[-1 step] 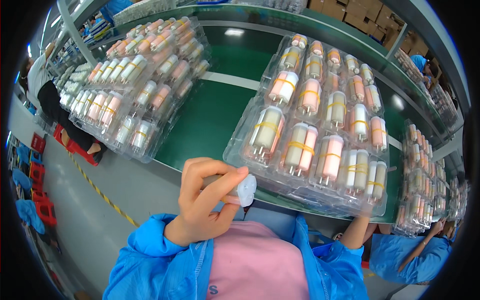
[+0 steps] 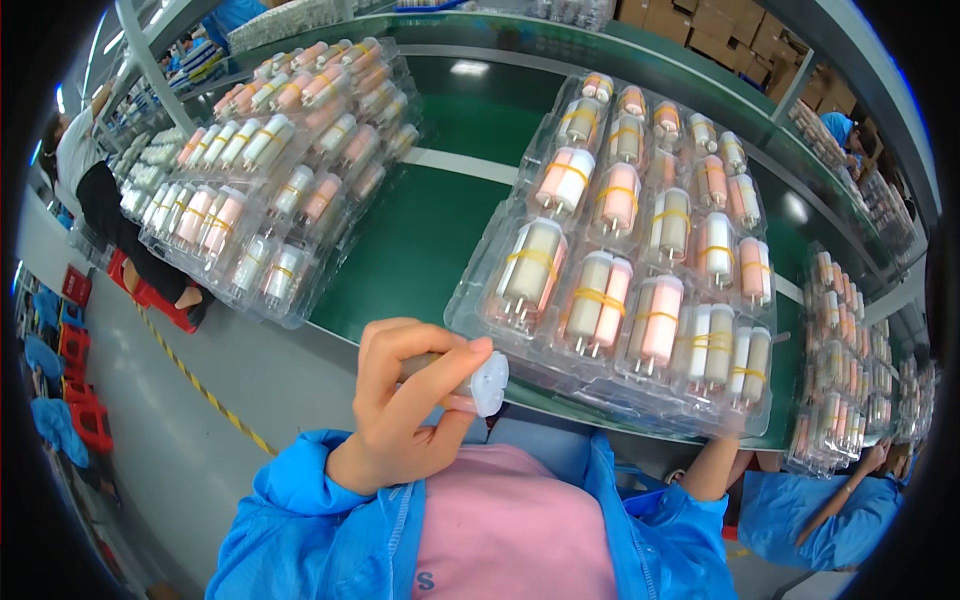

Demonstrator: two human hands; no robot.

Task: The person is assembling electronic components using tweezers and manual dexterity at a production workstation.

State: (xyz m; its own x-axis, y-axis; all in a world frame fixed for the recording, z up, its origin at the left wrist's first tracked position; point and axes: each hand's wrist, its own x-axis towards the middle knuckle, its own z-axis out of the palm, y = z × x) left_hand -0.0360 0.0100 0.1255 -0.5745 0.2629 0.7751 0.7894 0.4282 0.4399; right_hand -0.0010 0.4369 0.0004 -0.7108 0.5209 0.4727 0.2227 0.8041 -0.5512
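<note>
My left hand (image 2: 410, 400) is closed around a bundle of tubes (image 2: 489, 384) whose whitish clear ends point right; a greyish side shows behind the fingers, which hide much of the rest. Just right of it stands a stack of clear plastic trays (image 2: 468, 300), holding rows of grey, pink and white tubes (image 2: 655, 322) banded in yellow, with small pins at their near ends. My right hand (image 2: 722, 452) is at the stack's near right edge; the tray covers its fingers, so its grip cannot be seen.
Everything stands on a green conveyor belt (image 2: 400, 270) with a white cross strip. Another loaded tray stack (image 2: 300, 180) is at the left, more trays (image 2: 835, 360) at the right. A co-worker in blue (image 2: 805, 510) sits at the right. Red stools (image 2: 90, 420) stand at the left.
My left hand has shifted very slightly left, and the bundle's ends have turned a little. The tubes in the tray stack sit a few pixels differently. My right hand stays at the tray edge.
</note>
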